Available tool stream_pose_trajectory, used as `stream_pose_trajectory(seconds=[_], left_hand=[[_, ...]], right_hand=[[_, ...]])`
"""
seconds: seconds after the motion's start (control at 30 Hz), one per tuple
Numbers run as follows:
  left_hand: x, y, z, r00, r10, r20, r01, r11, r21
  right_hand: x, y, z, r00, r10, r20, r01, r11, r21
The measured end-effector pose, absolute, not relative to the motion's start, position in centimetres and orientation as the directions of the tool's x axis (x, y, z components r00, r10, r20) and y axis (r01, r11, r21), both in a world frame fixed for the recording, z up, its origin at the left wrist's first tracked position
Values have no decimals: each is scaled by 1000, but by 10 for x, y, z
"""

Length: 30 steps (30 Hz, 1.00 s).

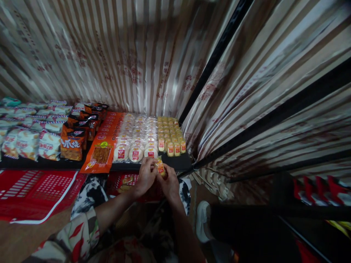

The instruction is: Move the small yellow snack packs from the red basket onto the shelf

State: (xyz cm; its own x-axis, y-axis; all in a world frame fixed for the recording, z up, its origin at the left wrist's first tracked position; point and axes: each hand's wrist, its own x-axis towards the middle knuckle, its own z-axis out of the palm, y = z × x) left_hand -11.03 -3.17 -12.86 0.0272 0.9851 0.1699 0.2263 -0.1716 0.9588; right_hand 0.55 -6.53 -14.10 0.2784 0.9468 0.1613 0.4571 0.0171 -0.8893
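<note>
A small yellow-wrapped snack pack [160,167] with a red label is pinched between my two hands, just in front of the shelf edge. My left hand [146,176] grips its left side, and my right hand [169,181] closes on its right and lower side. Behind it on the black shelf [175,163] stand rows of matching yellow packs [170,149]. To their left lie rows of round white cakes [136,153] in clear wrappers with red labels. Below my wrists, a few more yellow packs [127,184] sit in a red basket, partly hidden by my arms.
An orange snack bag [100,155] lies flat on the shelf, beside black-and-orange bags [72,143] and white bags [49,145]. A red plastic basket [38,193] is at lower left. Striped curtain [142,54] hangs behind; a black frame bar [263,120] slants at right.
</note>
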Motion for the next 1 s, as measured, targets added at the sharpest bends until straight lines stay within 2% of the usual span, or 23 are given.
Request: stream_pose_trajectory(seconds=[0.17,0.37,0.63,0.73,0.83,1.0], left_hand=[[-103,-18,-125,52,974,223,309,-228,923],[-98,-3,-124,105,965,242,402,-264,877],[-95,-3,-143,123,948,295,407,-319,856],[-93,-8,-149,156,941,301,399,-338,852],[-90,-9,-154,173,948,268,401,-316,860],[-85,-6,-152,173,967,188,374,-241,896]], right_hand=[[14,-52,-142,267,938,220,605,14,-796],[22,-39,-148,241,943,229,699,-5,-715],[25,-23,-156,333,924,189,678,-96,-729],[25,-17,-158,370,902,222,676,-97,-731],[26,-10,-159,407,879,251,659,-92,-747],[22,-3,-163,458,865,207,601,-129,-789]])
